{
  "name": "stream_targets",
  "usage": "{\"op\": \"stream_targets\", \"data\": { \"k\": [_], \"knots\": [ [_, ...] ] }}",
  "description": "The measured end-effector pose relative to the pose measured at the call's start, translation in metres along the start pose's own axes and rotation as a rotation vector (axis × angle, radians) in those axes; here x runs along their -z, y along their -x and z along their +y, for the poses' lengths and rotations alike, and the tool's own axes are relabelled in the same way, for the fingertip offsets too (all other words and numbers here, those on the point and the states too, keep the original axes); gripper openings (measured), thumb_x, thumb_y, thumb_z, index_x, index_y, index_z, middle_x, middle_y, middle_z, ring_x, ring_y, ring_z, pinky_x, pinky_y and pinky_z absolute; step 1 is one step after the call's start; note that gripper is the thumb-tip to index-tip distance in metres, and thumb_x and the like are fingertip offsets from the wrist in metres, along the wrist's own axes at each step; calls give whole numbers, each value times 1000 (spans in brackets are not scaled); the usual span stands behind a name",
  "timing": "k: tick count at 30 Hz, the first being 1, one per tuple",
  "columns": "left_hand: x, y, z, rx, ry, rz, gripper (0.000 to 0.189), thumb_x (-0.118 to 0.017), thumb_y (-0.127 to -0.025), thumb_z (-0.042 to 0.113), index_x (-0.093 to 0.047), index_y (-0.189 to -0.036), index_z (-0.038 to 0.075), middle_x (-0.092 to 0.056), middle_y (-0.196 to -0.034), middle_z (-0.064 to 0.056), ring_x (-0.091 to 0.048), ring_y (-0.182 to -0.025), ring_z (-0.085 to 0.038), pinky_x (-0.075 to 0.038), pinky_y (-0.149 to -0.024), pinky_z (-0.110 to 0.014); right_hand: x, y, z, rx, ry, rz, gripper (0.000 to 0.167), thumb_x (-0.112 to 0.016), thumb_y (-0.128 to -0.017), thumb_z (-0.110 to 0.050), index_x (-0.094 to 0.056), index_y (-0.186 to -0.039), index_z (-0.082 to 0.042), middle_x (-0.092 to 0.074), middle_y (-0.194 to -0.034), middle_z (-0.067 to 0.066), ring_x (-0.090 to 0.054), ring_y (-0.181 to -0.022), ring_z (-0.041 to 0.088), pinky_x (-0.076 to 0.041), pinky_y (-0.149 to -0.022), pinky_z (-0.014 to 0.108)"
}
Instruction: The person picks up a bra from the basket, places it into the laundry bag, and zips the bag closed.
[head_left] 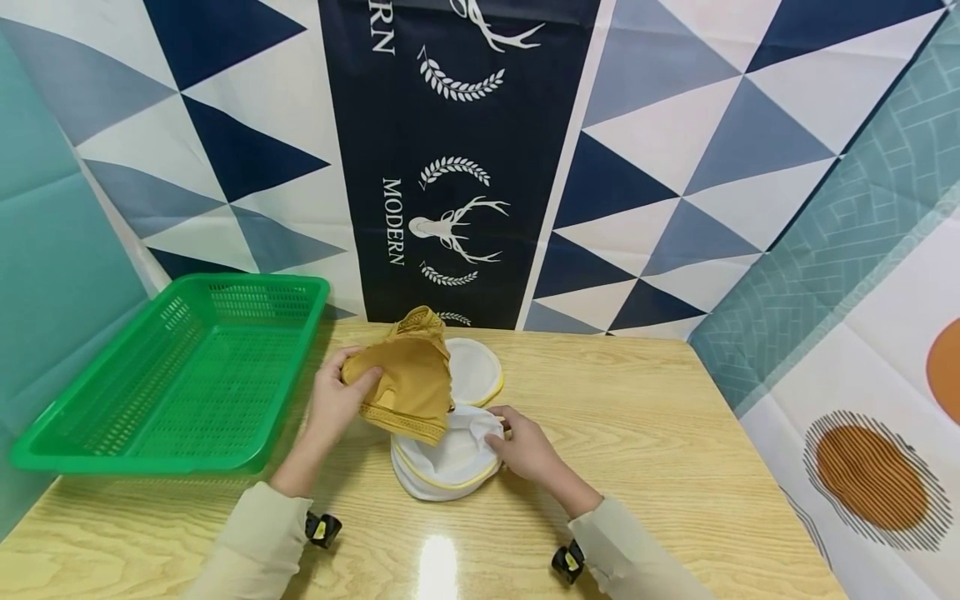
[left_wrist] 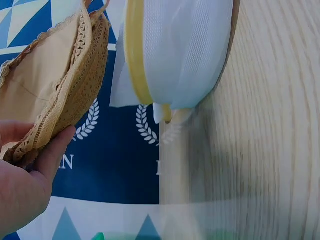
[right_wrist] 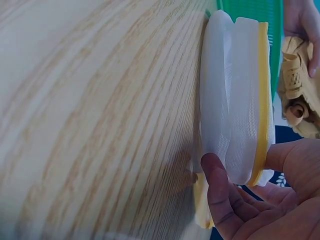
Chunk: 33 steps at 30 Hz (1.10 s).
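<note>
My left hand (head_left: 336, 396) holds a mustard-yellow bra (head_left: 412, 375) with lace trim, thumb on one side and fingers on the other. The bra hangs over the left rim of a round white mesh laundry bag (head_left: 446, 471) edged with yellow trim. The bag's round lid (head_left: 472, 372) is laid back towards the wall. At the bag's right side my right hand (head_left: 525, 446) pinches its rim. In the right wrist view, the thumb is at the yellow edge (right_wrist: 261, 100) and fingers lie along the mesh side. The bra partly hides the bag's opening.
A green plastic basket (head_left: 258, 458) with perforated sides stands to the left on the wooden table (head_left: 615, 417). Behind the table rises a patterned wall covering (head_left: 465, 125), close to the lid. Black wrist devices (head_left: 324, 530) are strapped near both cuffs.
</note>
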<state>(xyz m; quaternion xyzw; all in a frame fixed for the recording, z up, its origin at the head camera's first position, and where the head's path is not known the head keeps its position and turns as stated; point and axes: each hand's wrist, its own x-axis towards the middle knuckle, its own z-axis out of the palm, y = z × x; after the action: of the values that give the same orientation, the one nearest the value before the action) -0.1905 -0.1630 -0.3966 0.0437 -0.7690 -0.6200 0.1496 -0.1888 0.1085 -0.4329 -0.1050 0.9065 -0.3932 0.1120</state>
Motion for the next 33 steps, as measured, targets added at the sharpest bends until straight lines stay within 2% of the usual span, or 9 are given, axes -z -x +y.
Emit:
{"op": "stream_targets", "data": {
  "k": [5, 9, 15, 20, 23, 33],
  "knots": [
    [-8, 2, 1, 16, 33, -9, 31, -66, -85, 5, -60, -115, 3, -60, -111, -21, -55, -71, 6, -48, -64, -14, 0, -1, 0, 11, 14, 8, 40, -59, -92, -16, -50, -131, -8, -62, -112, 16, -61, -86, 19, -50, -60, 26],
    [-14, 4, 0, 2, 54, -17, 28, -66, -84, 3, -61, -112, 2, -61, -111, -21, -56, -74, 4, -48, -65, -14, 0, 0, 0, 23, 11, 6, 40, -59, -92, -15, -50, -130, -7, -62, -110, 16, -60, -84, 18, -49, -60, 26],
    [-20, 8, -1, -27, 57, -9, 26, -67, -83, 2, -62, -108, 2, -62, -111, -15, -57, -86, -1, -48, -73, -14, 0, 1, -1, 30, 14, 13, 41, -59, -92, -14, -50, -130, -6, -62, -108, 16, -60, -83, 18, -49, -59, 25],
    [-23, 11, -3, -13, 58, -12, 23, -66, -83, 1, -63, -105, 3, -62, -112, -12, -55, -97, -7, -47, -79, -14, 0, 2, -2, 24, 14, 14, 41, -59, -92, -14, -50, -130, -6, -62, -107, 16, -61, -83, 18, -49, -59, 25],
    [-24, 13, -4, -5, 61, -13, 22, -66, -83, 0, -63, -104, 2, -62, -113, -11, -53, -101, -7, -44, -83, -13, 0, 2, -2, 24, 11, 11, 41, -59, -92, -14, -49, -131, -6, -62, -107, 15, -61, -82, 18, -49, -59, 25],
    [-27, 19, -7, -69, 118, -15, 17, -67, -79, -6, -62, -95, -3, -63, -103, -12, -54, -96, -2, -42, -88, -12, -1, 1, 0, 25, -12, 10, 41, -58, -92, -13, -49, -131, -5, -62, -107, 16, -61, -82, 18, -50, -56, 25]
  ]
}}
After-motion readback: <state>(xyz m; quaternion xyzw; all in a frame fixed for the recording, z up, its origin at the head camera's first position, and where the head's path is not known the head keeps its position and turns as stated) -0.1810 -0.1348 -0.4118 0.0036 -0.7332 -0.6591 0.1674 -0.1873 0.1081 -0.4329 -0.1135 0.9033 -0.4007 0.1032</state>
